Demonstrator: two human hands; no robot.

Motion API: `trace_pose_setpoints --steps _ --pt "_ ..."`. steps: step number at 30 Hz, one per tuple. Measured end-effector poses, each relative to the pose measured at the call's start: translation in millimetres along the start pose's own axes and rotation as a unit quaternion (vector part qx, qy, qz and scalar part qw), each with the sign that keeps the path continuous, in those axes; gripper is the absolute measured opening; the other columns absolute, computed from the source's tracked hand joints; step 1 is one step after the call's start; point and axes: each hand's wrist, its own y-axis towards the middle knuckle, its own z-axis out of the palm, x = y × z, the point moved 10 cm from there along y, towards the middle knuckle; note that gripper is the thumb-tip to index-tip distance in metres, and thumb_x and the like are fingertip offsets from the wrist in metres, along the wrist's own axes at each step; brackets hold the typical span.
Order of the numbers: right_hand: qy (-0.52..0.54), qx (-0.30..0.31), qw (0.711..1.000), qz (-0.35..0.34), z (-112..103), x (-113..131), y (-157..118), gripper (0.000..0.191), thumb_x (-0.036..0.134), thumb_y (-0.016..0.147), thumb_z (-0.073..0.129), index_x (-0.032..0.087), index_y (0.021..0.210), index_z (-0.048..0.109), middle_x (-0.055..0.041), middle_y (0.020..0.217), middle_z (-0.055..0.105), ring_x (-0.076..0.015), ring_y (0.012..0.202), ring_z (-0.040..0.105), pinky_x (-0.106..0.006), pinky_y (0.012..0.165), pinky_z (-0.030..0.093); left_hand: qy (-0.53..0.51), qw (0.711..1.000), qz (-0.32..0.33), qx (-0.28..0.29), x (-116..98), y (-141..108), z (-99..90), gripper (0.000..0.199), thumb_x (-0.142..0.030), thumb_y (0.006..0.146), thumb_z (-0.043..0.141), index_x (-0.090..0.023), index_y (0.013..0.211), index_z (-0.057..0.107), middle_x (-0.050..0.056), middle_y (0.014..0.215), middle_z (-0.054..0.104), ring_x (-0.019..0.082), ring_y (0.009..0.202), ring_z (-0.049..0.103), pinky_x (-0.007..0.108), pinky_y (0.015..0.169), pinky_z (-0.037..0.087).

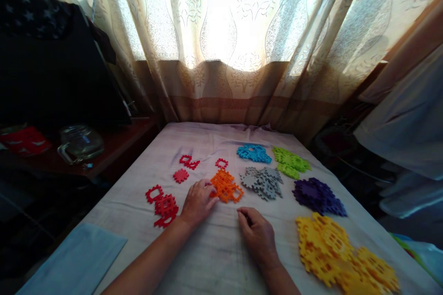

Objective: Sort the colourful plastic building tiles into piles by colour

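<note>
Head view: interlocking plastic tiles are seen sorted by colour on a cloth-covered table [214,249], and the step in hand is judged to be the joining of the orange tile cluster [225,186], which lies near the middle of the cloth. The left hand [198,203] is laid just left of the orange tile cluster, its fingers [207,190] loosely curled and touching the cluster's left edge; nothing is gripped. The right hand [258,235] is rested palm down on the cloth, in front of the orange tile cluster and apart from it, its fingers lightly bent and empty. A single red tile [221,163] is seen just behind the orange tile cluster, seemingly touching its far tip. More red tiles [163,204] are spread to the left of it, the grey pile [263,181] just to its right, the blue pile [254,153] and green pile [290,162] behind and to the right, the purple pile [316,196] further right, and the yellow pile [341,253] to the right and nearest the camera. The next move is judged to call for 1 hand steadying the cluster while a loose tile is pinched and its notches are lined up
</note>
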Motion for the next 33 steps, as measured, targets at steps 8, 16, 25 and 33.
trace_pose_setpoints --steps 8,16,25,33 --pt "0.002 0.007 1.0 0.005 -1 1 1 0.026 0.033 0.084 0.046 0.023 0.083 0.07 -0.0035 0.082 0.072 -0.0167 0.074 0.067 -0.025 0.07 0.05 0.04 0.999 0.015 -0.018 13 6 -6.5 0.021 -0.037 0.084 0.063 -0.022 0.1 0.064 0.007 0.11 0.064 0.022 0.106 0.059 0.038 0.094 0.047" --pt "0.0 0.012 1.0 0.012 1 -1 0 0.026 0.033 0.084 0.046 0.023 0.083 0.07 -0.0029 0.081 0.072 -0.0162 0.072 0.067 -0.024 0.068 0.049 0.092 0.996 -0.01 0.02 58 80 -10.4 0.031 -0.025 0.089 0.049 -0.023 0.116 0.064 0.009 0.127 0.062 0.024 0.117 0.055 0.044 0.103 0.041" --pt "0.008 0.018 1.0 0.019 2 -2 0 0.027 0.035 0.086 0.045 0.024 0.084 0.07 -0.0029 0.083 0.073 -0.0172 0.075 0.067 -0.025 0.07 0.05 0.097 0.979 0.049 0.171 36 126 59.8 0.036 -0.036 0.089 0.049 -0.039 0.123 0.062 0.002 0.144 0.051 0.026 0.135 0.042 0.054 0.112 0.026" --pt "0.007 0.019 1.0 0.019 2 -2 0 0.027 0.036 0.085 0.046 0.025 0.084 0.071 -0.0034 0.083 0.073 -0.018 0.075 0.067 -0.026 0.071 0.052 0.109 0.98 -0.024 0.166 110 113 14.7 0.035 -0.048 0.089 0.048 -0.037 0.117 0.067 0.005 0.148 0.047 0.033 0.139 0.035 0.064 0.11 0.019"
